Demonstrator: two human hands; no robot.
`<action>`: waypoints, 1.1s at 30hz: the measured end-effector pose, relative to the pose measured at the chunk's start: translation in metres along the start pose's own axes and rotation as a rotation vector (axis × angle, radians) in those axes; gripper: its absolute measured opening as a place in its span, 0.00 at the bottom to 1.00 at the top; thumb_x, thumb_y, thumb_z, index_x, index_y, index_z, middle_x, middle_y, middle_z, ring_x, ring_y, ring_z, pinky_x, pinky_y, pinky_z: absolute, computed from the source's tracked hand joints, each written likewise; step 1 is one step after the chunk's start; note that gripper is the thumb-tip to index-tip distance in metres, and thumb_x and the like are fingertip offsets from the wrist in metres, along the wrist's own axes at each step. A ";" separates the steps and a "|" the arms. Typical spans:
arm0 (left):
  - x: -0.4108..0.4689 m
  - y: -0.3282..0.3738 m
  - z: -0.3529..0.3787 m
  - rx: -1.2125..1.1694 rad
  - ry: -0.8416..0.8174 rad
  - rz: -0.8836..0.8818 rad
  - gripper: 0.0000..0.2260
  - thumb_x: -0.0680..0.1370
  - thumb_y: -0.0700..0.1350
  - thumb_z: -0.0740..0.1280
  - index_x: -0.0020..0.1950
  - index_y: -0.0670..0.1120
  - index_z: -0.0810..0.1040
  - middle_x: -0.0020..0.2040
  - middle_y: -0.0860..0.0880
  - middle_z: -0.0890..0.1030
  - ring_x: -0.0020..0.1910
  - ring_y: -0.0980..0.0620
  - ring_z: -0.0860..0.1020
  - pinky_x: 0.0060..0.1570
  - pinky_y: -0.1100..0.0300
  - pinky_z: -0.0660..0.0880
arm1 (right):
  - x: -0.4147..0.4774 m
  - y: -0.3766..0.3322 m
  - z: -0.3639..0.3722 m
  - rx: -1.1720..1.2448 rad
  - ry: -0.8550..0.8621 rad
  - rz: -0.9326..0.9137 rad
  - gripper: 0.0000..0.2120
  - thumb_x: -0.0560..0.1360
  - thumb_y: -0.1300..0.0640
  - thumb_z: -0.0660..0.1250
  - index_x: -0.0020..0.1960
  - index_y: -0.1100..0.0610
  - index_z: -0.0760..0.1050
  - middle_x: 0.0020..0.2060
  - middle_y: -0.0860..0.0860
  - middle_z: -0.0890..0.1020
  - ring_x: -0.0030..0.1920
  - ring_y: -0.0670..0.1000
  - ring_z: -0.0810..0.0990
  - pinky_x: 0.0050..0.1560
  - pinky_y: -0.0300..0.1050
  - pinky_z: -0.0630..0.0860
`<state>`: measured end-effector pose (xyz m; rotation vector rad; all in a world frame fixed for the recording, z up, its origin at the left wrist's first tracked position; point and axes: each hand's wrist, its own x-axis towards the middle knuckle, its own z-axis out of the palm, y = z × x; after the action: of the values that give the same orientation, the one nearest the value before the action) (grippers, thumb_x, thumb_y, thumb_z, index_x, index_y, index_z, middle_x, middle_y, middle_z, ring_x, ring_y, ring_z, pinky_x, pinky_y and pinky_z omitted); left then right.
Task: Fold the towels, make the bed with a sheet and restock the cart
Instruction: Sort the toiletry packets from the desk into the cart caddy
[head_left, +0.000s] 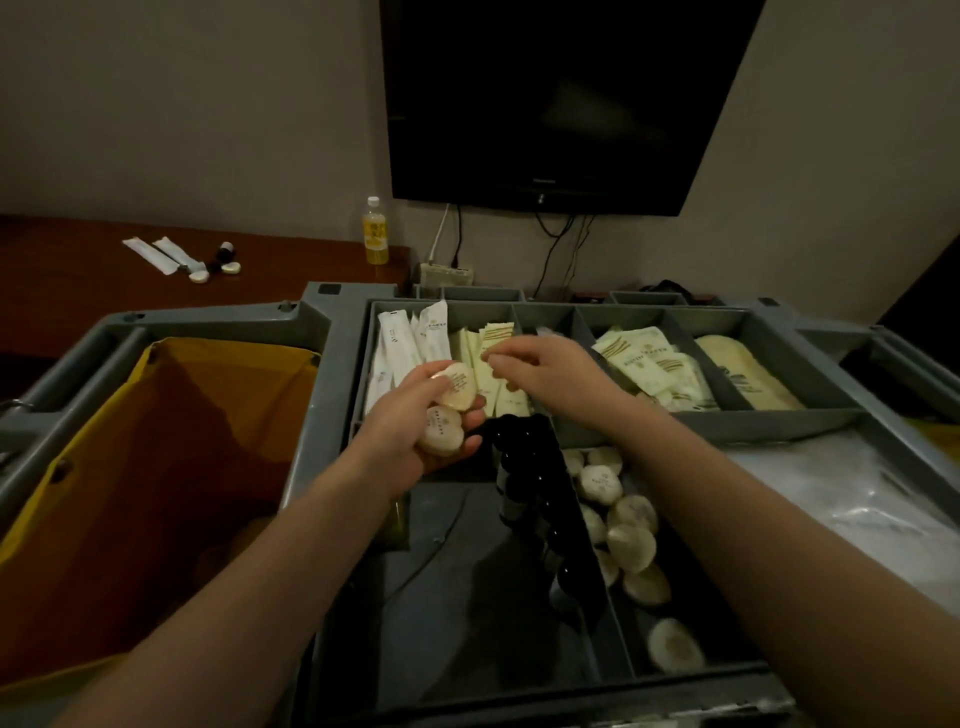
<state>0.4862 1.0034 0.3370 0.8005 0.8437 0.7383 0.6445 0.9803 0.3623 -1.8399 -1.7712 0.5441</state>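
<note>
Grey cart (332, 332) holding soaps (631, 545), sachets (649, 364).

soap wrapper print (456, 383) unreadable, TV (561, 98) top cropped

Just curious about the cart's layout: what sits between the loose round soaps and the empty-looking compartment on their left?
In the head view, a row of dark bottles stands between the round soaps and that compartment.
</note>
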 end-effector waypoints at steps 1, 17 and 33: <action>-0.005 -0.002 0.004 0.034 -0.026 0.015 0.08 0.82 0.44 0.57 0.53 0.52 0.75 0.38 0.46 0.82 0.32 0.52 0.80 0.29 0.60 0.78 | -0.008 -0.003 0.001 0.041 -0.045 -0.005 0.13 0.80 0.50 0.61 0.60 0.53 0.78 0.50 0.48 0.81 0.50 0.49 0.79 0.53 0.46 0.77; -0.071 -0.075 0.069 -0.053 0.113 0.004 0.23 0.75 0.24 0.53 0.62 0.48 0.69 0.54 0.34 0.70 0.47 0.40 0.79 0.36 0.56 0.81 | -0.100 0.108 -0.030 -0.058 -0.507 0.058 0.12 0.75 0.52 0.68 0.58 0.50 0.74 0.50 0.45 0.78 0.52 0.45 0.77 0.49 0.38 0.76; -0.112 -0.146 0.125 0.384 0.399 0.313 0.21 0.76 0.37 0.67 0.65 0.53 0.69 0.50 0.48 0.80 0.48 0.50 0.80 0.47 0.57 0.78 | -0.158 0.103 -0.007 0.496 -0.310 -0.145 0.08 0.80 0.51 0.61 0.54 0.51 0.77 0.44 0.45 0.80 0.45 0.44 0.80 0.45 0.36 0.79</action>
<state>0.5762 0.8019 0.3068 1.1668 1.2597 1.0512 0.7202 0.8213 0.2931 -1.3283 -1.7377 1.1427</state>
